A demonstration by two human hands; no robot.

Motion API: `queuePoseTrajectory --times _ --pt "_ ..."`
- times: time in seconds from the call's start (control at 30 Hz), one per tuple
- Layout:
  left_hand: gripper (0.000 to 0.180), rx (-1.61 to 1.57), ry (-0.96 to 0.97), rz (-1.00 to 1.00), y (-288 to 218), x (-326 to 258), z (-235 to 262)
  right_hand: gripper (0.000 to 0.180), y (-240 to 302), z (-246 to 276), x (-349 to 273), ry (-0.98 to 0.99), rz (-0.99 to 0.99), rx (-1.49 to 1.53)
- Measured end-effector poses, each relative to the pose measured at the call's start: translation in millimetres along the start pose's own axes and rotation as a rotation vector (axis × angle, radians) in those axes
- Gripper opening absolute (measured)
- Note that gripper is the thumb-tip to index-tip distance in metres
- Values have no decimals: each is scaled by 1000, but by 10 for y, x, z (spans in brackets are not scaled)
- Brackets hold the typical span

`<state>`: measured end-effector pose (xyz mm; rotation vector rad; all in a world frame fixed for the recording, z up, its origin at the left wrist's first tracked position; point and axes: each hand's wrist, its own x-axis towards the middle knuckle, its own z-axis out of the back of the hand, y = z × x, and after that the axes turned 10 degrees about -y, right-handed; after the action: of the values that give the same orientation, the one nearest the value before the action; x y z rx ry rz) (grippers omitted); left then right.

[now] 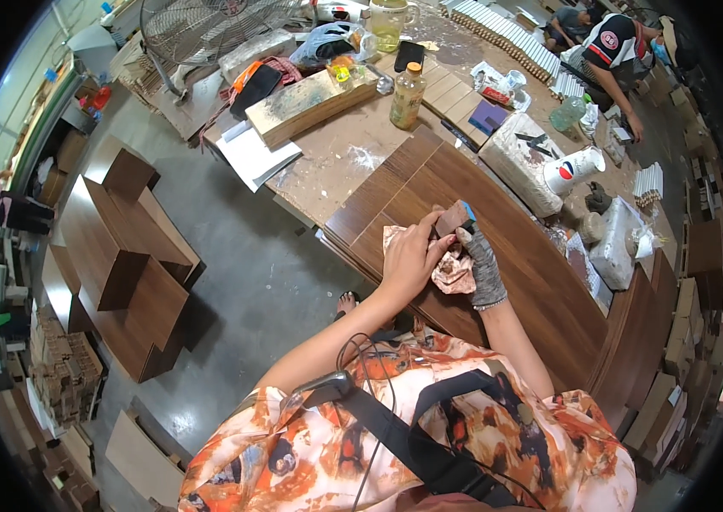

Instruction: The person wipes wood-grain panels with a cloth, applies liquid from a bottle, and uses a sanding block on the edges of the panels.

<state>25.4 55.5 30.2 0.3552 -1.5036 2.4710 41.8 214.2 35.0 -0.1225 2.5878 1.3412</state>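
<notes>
My bare left hand (413, 258) is closed around a crumpled, pinkish-brown stained cloth (455, 275), which shows on both sides of it. Its fingertips reach a small brown block (453, 219) with a blue edge. In a grey knit glove, my right hand (486, 271) grips that block from the right, and part of its grip is hidden. Both hands are close together over dark brown wood-grain panels (515, 256), stacked at the near side of the table.
A bottle with an orange cap (408, 96), a wooden beam (314, 107) and a phone (409, 57) lie or stand farther back. Wrapped blocks (519, 171) and a paper cup (575, 169) are at right. Brown furniture (118, 256) stands left; a co-worker (613, 64) bends far right.
</notes>
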Motion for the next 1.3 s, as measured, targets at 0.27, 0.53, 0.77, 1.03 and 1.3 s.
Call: queuePoseTrajectory --times 0.27,0.53,0.77,1.03,1.3 --pt "51 238 141 -329 -177 -356 42 42 477 78 481 -47 101 -262" --pt "41 259 54 -270 178 -345 -425 47 -132 -567 577 390 537 -1192" --pt "46 215 44 -380 332 -425 -528 41 -410 -1017 412 450 632 -1400" --pt "44 74 4 -274 254 -377 -420 44 -238 -938 540 343 568 -1452" --pt "42 45 75 -177 264 -380 -470 42 -342 -760 569 336 593 -1412"
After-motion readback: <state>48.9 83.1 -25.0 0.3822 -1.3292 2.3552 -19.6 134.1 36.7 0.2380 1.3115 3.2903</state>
